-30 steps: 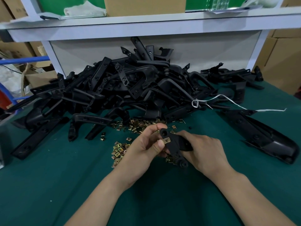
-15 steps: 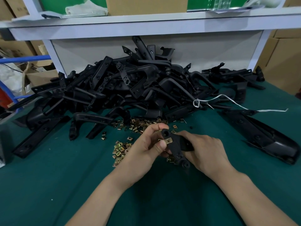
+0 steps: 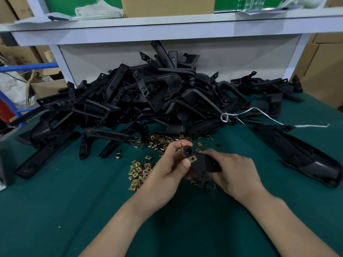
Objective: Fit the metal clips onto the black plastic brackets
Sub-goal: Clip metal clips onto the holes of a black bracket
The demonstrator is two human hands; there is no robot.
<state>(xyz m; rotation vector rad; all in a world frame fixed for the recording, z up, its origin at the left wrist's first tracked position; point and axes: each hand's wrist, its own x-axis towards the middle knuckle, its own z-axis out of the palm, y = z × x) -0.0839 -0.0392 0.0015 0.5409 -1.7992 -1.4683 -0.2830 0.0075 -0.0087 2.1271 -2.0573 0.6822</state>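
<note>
- My right hand (image 3: 235,169) gripped the black bracket (image 3: 203,166) from its right side, fingers closed round the mid-body and mostly hidden behind it.
- My left hand (image 3: 167,169) pinched the metal clip (image 3: 193,158) onto the bracket. The thumb tip was on the clip's left edge and the forefinger curled over the bracket's far end.
- The clip sat between the two hands, just below the round boss at the far end, with its hole facing up toward me. I couldn't tell whether it was fully seated.
- Key relation: the bracket's long axis ran from far-left to near-right. Its far end was at my left fingertips, and its near round end poked out below my right hand, above the table (image 3: 74,210).
- The clip lay on the left side of that axis, so the left hand was nearer. I judged the push should go rightward across the axis, with the right hand bracing.
- Loose clips (image 3: 139,171) were piled just left of my left hand. More were scattered just beyond its fingers, and a few showed under the bracket.
- The bracket heap (image 3: 148,101) lay well beyond both hands.
- A large black moulding (image 3: 300,156) lay well right of my right hand, and a white string (image 3: 259,112) lay beyond it.
- Risk, as I judged it: the clip could cock sideways under the thumb if the bracket twisted in the right-hand grip.
</note>
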